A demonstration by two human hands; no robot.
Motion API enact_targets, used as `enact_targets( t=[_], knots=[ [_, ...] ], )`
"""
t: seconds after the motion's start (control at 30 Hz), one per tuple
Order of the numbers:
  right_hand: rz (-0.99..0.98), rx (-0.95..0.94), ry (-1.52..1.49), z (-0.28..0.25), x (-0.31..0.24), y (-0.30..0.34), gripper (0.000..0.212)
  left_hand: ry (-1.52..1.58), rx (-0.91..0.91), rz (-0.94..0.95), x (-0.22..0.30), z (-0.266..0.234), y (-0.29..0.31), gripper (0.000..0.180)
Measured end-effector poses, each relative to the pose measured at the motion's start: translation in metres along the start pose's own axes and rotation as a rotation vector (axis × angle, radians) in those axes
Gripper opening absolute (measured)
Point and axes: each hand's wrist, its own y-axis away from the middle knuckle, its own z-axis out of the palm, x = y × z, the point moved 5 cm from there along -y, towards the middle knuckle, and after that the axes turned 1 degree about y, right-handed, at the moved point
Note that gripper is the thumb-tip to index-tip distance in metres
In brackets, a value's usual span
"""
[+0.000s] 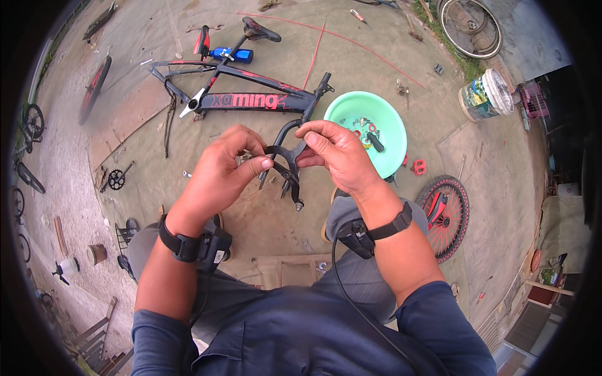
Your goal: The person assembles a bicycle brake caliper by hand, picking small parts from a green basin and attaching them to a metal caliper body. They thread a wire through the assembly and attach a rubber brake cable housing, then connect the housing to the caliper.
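Observation:
Both my hands hold a dark, curved bike part that looks like a brake caliper (290, 164) in front of me. My left hand (219, 172) pinches its left arm between thumb and fingers. On the other side, my right hand (338, 153) is closed on its upper right, hiding part of it. One dark arm hangs down to a small metal end. Just beyond lies a black and red bicycle frame (251, 101) on its side, its fork partly behind my hands. To the right of my right hand stands a mint green basin (396, 135) with small bike parts inside.
A red-spoked wheel (446, 219) lies beside my right knee, near a red pedal (419, 167). A crankset (116, 179) is on the ground at left. Beyond the frame is a blue bottle (241, 56). A bucket (481, 100) and spokeless-looking rims and tyres (470, 26) are far right.

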Motion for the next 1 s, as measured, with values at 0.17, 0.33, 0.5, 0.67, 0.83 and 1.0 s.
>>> enact_targets(
  t=[0.17, 0.33, 0.5, 0.67, 0.83, 1.0],
  knots=[
    [-0.079, 0.108, -0.047, -0.013, -0.004, -0.004, 0.02, 0.256, -0.084, -0.393, -0.01, -0.007, 0.015, 0.01],
    [-0.115, 0.146, -0.079, -0.02, -0.007, -0.004, 0.02, 0.559, 0.092, -0.507, -0.023, -0.004, 0.02, 0.016],
    [-0.147, 0.214, -0.068, -0.028, -0.012, -0.003, 0.018, 0.695, 0.104, -0.643, -0.035, -0.013, 0.025, 0.02],
    [-0.203, 0.299, -0.046, -0.034, -0.015, -0.003, 0.019, 0.734, 0.112, -0.661, -0.038, -0.013, 0.026, 0.02],
    [-0.206, 0.315, -0.03, -0.035, -0.016, -0.003, 0.019, 0.762, 0.146, -0.641, -0.033, -0.011, 0.025, 0.017],
    [-0.212, 0.302, 0.039, -0.03, -0.019, -0.002, 0.019, 0.7, 0.125, -0.647, -0.034, -0.011, 0.024, 0.017]
  ],
)
